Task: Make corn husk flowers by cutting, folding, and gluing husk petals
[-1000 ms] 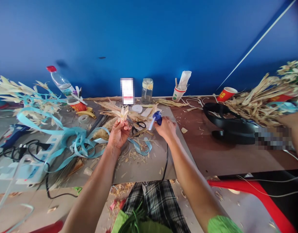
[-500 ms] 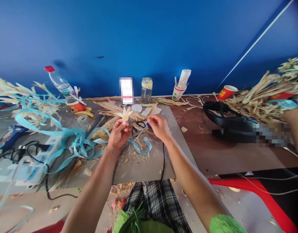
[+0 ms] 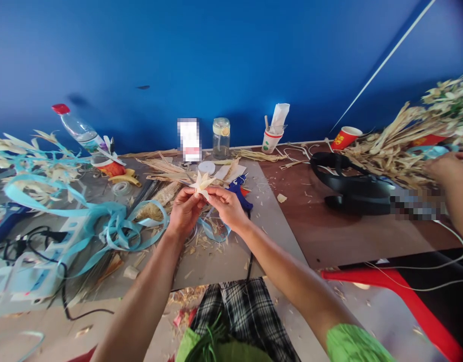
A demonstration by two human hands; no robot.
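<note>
Together, left grip (image 3: 185, 211), right grip (image 3: 228, 207) pinch pale flower (image 3: 201, 184).

Flower (image 3: 202, 182), approx. centre of view: pale cream w/ faint yellowish tint, thin papery petals, several, narrow & pointed, spread star-like. Open; petal tips pointing up & out to both sides, lower part partly hidden by fingers. Pos.: held up off worktop (image 3: 271, 221), in front of wearer, betw. L hand (image 3: 184, 208), pinching base, & R hand (image 3: 228, 205), fingertips at lower R petals. Exact petal no. unclear.
</note>
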